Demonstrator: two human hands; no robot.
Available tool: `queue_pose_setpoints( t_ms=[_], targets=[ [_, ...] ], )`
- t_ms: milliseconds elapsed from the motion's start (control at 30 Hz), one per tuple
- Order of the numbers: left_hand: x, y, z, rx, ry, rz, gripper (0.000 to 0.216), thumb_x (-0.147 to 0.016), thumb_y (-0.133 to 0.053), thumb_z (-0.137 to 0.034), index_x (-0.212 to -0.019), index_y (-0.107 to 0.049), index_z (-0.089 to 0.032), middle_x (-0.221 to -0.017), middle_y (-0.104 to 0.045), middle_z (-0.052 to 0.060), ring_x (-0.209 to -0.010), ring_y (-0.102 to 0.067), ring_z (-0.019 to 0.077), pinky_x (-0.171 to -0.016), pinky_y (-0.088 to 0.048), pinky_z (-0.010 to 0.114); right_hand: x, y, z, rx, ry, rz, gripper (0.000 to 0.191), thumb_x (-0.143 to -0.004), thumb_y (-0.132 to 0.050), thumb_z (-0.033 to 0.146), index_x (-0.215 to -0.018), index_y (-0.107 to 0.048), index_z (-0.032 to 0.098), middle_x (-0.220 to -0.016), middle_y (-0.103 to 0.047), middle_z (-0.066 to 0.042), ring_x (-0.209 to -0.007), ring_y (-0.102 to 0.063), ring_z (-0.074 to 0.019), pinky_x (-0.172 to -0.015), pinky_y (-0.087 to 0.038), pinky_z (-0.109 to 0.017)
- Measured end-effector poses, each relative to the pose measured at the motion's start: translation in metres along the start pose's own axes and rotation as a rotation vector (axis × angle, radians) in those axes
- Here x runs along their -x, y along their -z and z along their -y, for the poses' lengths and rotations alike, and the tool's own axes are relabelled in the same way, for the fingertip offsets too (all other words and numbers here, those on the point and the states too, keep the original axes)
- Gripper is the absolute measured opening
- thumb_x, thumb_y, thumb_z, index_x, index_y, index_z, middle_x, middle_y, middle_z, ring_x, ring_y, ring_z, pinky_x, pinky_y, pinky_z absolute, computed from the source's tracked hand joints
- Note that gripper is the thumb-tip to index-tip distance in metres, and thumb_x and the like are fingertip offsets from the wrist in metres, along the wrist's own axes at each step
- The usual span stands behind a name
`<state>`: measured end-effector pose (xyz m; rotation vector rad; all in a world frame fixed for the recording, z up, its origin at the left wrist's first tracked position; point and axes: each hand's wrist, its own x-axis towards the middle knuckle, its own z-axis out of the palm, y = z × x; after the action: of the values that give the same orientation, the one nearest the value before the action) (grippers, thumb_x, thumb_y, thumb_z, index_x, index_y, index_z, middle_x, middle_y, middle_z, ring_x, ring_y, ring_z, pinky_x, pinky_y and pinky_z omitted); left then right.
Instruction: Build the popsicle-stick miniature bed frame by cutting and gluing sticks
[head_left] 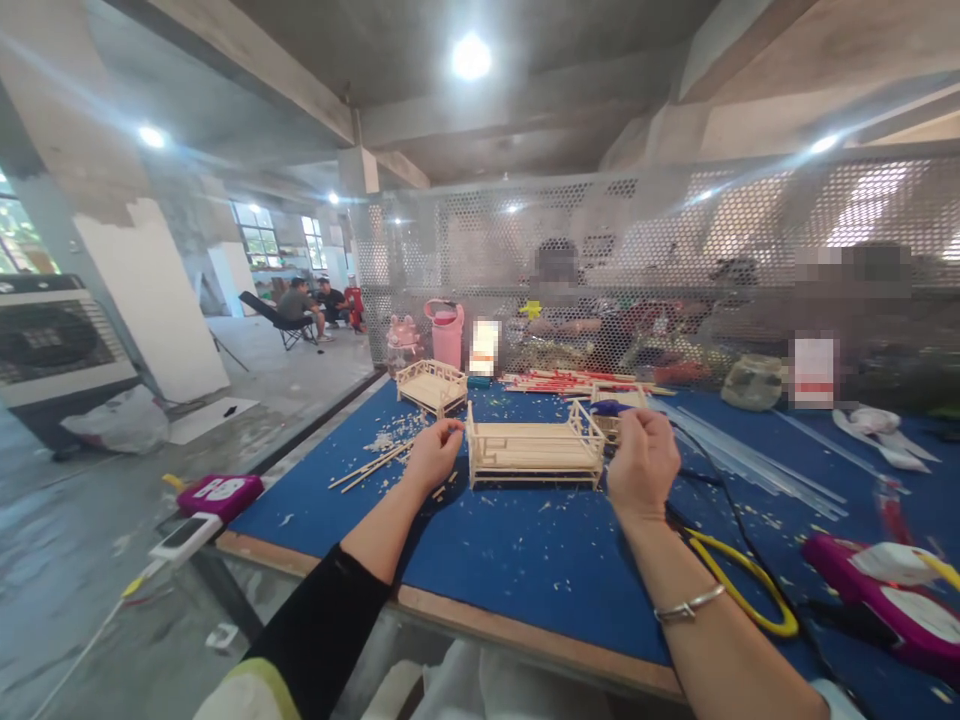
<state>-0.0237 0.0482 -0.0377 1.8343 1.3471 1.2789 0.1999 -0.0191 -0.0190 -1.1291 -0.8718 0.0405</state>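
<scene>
In the head view, a small stick-built model bed [534, 450] stands upright on the blue tabletop [487, 560], between the two hands. Its long axis runs left to right, roughly along the near edge, with one raised end at the left and the other at the right; its slats follow the same line.

The left hand [436, 452] is at the left end post, thumb and fingertips drawn together; I cannot tell whether they pinch the post or just meet beside it. The right hand [643, 462] is curled closed around a blue tool [611, 408], whose front points left, close to the bed's right end; most of the tool is hidden by the fingers.

Behind and to the left stands a smaller model [431, 388], set at a slant. Loose plain sticks [379, 466] lie near the left hand, and red-marked sticks [570, 382] lie behind the bed.
</scene>
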Motion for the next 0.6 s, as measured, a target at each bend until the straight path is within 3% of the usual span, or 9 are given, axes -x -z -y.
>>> queue_pose_setpoints(
  t_ms=[100, 200, 400, 600],
  targets=[
    [0.003, 0.002, -0.008, 0.145, 0.11, 0.069, 0.033, -0.08, -0.038, -0.029, -0.101, -0.057, -0.014, -0.052, -0.051, -0.004, -0.037, -0.044, 0.0081, -0.04, -0.03, 0.02, -0.011, -0.003, -0.016, 0.11, -0.06, -0.084, 0.022, -0.072, -0.042, 0.039, -0.078, -0.049, 0.019, -0.077, -0.052, -0.003, -0.075, -0.048, -0.0179, -0.076, -0.037, -0.032],
    [0.006, 0.003, -0.015, 0.282, 0.245, 0.133, 0.042, -0.084, -0.034, -0.037, -0.119, -0.047, -0.017, -0.06, -0.055, -0.003, -0.038, -0.051, 0.0098, -0.036, -0.03, 0.02, -0.011, -0.008, -0.025, 0.127, -0.161, 0.01, 0.032, -0.07, -0.043, 0.039, -0.091, -0.05, 0.016, -0.087, -0.054, -0.006, -0.082, -0.049, -0.0192, -0.079, -0.037, -0.032],
    [0.004, 0.0, -0.014, 0.414, 0.3, 0.138, 0.037, -0.082, -0.039, -0.03, -0.116, -0.046, -0.017, -0.058, -0.052, -0.004, -0.045, -0.054, 0.0098, -0.04, -0.039, 0.019, 0.002, -0.014, -0.021, 0.182, -0.315, 0.277, 0.045, -0.074, -0.037, 0.046, -0.102, -0.054, 0.014, -0.1, -0.058, -0.01, -0.092, -0.05, -0.0225, -0.082, -0.035, -0.032],
    [0.001, -0.002, -0.014, 0.478, 0.31, 0.111, 0.034, -0.078, -0.043, -0.027, -0.11, -0.046, -0.017, -0.059, -0.05, -0.004, -0.045, -0.05, 0.0074, -0.045, -0.043, 0.019, 0.007, -0.012, -0.012, 0.191, -0.313, 0.261, 0.05, -0.075, -0.037, 0.048, -0.107, -0.054, 0.014, -0.101, -0.059, -0.011, -0.092, -0.05, -0.0238, -0.08, -0.035, -0.033]
  ],
)
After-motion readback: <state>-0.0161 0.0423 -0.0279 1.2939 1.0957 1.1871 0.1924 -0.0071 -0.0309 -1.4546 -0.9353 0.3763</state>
